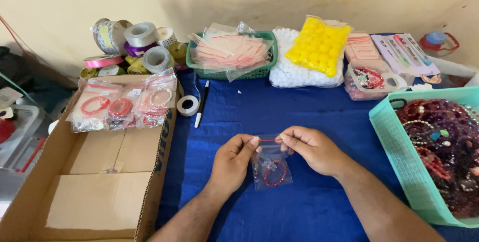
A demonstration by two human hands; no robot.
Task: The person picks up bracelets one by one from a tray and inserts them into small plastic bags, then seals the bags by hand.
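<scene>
1. Head view: left hand and right hand both hold a small clear bag above the blue cloth, mid-table.
2. Left thumb and forefinger are pinched on the bag's top edge at its left end; the other fingers are curled under.
3. Right thumb and forefinger are pinched on the same top edge at its right end, fingertips close to the left ones.
4. The bag's red seal strip runs between the two pinches; the bag hangs below the fingers, tilted a little.
5. A red bracelet sits in the bag's lower part, below both hands and clear of the fingers.
6. Left of the hands: an open cardboard box, with bagged bracelets lying on its flap.
7. Behind the box: ribbon rolls.
8. Near the box edge: a tape roll and a pen just beside it.
9. Far side: a green basket of empty bags, a bag of white balls, and a bag of yellow balls on top of it.
10. Right: a teal tray full of dark bead bracelets.
</scene>
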